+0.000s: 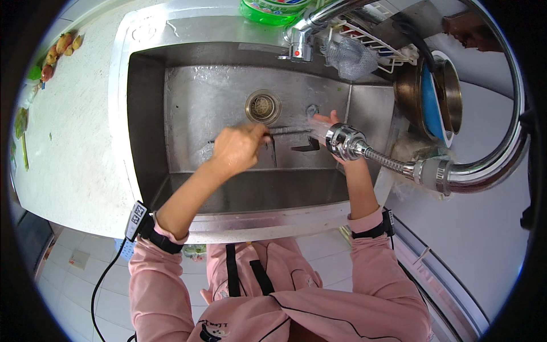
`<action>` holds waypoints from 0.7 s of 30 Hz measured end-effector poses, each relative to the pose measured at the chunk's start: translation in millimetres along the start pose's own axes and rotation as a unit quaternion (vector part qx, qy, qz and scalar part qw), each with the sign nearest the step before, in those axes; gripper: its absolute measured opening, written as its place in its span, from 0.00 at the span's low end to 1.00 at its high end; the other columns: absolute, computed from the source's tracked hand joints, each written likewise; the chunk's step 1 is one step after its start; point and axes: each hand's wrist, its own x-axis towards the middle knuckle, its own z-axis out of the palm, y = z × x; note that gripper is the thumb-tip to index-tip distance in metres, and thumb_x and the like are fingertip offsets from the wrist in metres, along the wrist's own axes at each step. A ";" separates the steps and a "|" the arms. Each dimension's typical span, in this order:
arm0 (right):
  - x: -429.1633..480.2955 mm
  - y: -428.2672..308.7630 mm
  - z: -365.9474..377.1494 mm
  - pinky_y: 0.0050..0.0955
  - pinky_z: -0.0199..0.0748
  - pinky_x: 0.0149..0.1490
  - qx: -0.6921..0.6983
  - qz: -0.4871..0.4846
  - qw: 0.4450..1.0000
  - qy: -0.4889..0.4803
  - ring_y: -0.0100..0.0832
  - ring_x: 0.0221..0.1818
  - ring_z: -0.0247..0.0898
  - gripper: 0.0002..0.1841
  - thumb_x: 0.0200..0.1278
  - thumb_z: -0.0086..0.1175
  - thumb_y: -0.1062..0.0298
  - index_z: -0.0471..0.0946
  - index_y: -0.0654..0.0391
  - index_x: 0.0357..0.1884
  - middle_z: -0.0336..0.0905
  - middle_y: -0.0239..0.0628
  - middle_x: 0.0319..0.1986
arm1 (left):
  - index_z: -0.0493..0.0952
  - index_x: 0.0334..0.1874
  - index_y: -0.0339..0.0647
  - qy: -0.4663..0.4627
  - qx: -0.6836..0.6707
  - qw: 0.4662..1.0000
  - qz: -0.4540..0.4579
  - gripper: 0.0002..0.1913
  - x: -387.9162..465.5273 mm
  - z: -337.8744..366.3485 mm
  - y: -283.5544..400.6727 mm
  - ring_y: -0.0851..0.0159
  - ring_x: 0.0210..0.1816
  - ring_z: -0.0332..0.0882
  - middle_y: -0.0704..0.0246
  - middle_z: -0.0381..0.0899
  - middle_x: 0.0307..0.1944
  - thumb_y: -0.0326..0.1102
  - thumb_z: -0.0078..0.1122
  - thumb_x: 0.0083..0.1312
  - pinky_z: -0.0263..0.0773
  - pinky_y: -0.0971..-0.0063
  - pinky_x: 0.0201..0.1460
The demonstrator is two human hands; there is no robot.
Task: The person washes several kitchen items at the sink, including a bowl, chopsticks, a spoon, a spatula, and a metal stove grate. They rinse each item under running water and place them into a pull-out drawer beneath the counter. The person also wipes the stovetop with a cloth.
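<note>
In the steel sink (192,98), a dark thin-barred metal frame (290,130), perhaps a stove grate, lies under and between the hands. My left hand (237,149) is closed on one of its bars, near the drain (263,107). My right hand (331,124) is at the frame's right end, some fingers apart. The chrome spray head (345,141) covers part of that hand, and its grip is hidden. Water runs from the spray head over the right hand and the bars. A black angled piece (308,146) of the frame shows beside it.
A chrome tap (300,49) with a green liquid bottle (273,13) beside it stands behind the sink. A grey mesh cloth (352,57) hangs by a white wire rack (380,47). Metal bowls and a blue one (433,102) lean at the right. Onions (55,53) lie on the left counter.
</note>
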 end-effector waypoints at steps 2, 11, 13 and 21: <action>-13.3 -1.6 6.9 0.36 0.61 0.65 0.033 -0.118 0.990 -0.069 0.38 0.58 0.67 0.26 0.62 0.56 0.61 0.69 0.66 0.58 0.72 0.48 0.54 | 0.75 0.38 0.40 0.018 -0.022 0.999 0.018 0.09 -9.8 3.2 16.9 0.52 0.28 0.78 0.62 0.79 0.31 0.36 0.60 0.60 0.71 0.62 0.30; -18.5 -15.1 56.1 0.26 0.76 0.44 0.006 -0.093 0.995 -0.022 0.28 0.34 0.77 0.17 0.57 0.61 0.66 0.75 0.63 0.45 0.80 0.40 0.35 | 0.73 0.35 0.40 -0.059 -0.165 0.976 -0.129 0.15 -43.8 2.2 2.4 0.59 0.24 0.75 0.63 0.76 0.24 0.43 0.65 0.58 0.68 0.69 0.29; -20.5 -14.3 69.0 0.28 0.73 0.51 -0.125 -0.160 0.976 -0.083 0.28 0.40 0.76 0.24 0.55 0.64 0.69 0.72 0.66 0.53 0.80 0.40 0.39 | 0.73 0.35 0.40 -0.088 -0.202 0.965 -0.144 0.15 -54.8 5.7 0.4 0.60 0.23 0.74 0.63 0.76 0.23 0.43 0.66 0.57 0.67 0.69 0.29; -28.9 -18.2 98.1 0.24 0.70 0.44 -0.169 -0.195 0.965 0.039 0.24 0.29 0.74 0.10 0.64 0.57 0.63 0.75 0.60 0.34 0.76 0.29 0.27 | 0.72 0.32 0.40 -0.095 -0.171 0.969 -0.152 0.16 -59.8 17.3 -0.8 0.58 0.23 0.74 0.63 0.75 0.20 0.42 0.70 0.54 0.66 0.66 0.28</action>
